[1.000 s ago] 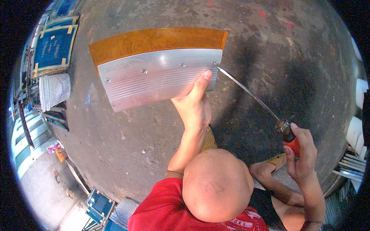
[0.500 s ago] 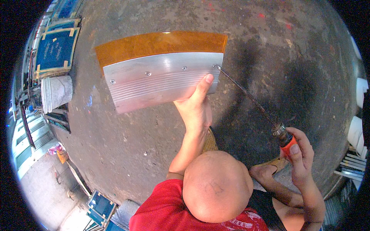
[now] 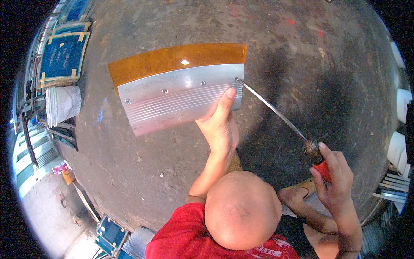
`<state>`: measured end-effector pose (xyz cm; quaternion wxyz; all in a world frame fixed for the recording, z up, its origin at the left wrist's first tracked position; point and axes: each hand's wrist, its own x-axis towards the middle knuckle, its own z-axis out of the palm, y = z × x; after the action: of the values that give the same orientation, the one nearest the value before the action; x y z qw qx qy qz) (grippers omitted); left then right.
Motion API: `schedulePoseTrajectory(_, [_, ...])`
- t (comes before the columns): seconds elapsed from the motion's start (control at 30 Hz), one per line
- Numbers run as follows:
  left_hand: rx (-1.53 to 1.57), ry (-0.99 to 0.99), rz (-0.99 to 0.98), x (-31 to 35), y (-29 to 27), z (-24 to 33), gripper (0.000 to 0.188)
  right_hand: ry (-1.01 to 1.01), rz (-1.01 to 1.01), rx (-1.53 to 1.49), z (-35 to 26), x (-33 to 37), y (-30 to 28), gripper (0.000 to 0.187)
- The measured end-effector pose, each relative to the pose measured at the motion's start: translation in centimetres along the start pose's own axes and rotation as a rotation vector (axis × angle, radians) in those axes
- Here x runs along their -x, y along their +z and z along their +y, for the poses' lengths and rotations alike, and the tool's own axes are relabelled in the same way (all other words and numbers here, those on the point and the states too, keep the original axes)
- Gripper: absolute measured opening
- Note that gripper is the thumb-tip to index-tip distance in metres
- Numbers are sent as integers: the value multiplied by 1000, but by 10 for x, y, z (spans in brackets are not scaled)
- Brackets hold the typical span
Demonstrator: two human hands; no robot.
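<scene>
My left hand (image 3: 221, 125) grips the near right part of a screen-printing squeegee, its thumb lying over the ribbed face. The squeegee has a silver metal holder (image 3: 181, 97) with a row of several screws, and an amber blade (image 3: 159, 60) along its far edge. In my right hand (image 3: 337, 179) is a long screwdriver (image 3: 276, 111) with a red and black handle, my fingers closed round that handle. Its shaft slants up to the left, and the tip meets the rightmost screw (image 3: 236, 79). My left fingers behind the holder are hidden.
Blue framed screens (image 3: 64, 56) and a whitish bucket (image 3: 64, 105) stand along the left side. White containers (image 3: 403, 105) and stacked pale bars (image 3: 393, 185) line the right rim. Below the squeegee is a stained dark floor (image 3: 142, 172). A sandalled foot (image 3: 297, 192) rests near my right hand.
The squeegee has come slightly nearer and left, with the screwdriver tip still at the rightmost screw. My right fingers have shifted round the handle, and the shaft catches more light.
</scene>
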<state>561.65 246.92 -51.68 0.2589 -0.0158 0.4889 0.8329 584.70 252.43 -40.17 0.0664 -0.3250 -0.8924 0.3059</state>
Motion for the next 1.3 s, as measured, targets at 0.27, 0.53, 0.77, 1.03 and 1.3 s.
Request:
schedulePoseTrajectory(0.27, [-32,-107,-80,-4,-4,3,43,-204,161,289,11,4,1,63])
schedulePoseTrajectory(0.53, [-80,-12,-117,-2,-10,1,34,2,40,5,2,0,-9,62])
schedulePoseTrajectory(0.77, [-63,26,-100,-6,0,12,30,-40,15,152,-15,1,-5,48])
schedulePoseTrajectory(1.03, [24,-33,-184,-21,-16,23,42,11,89,-210,-16,-2,12,51])
schedulePoseTrajectory(1.3, [73,-44,-155,-22,-17,22,46,711,-186,-926,-34,-1,0,47])
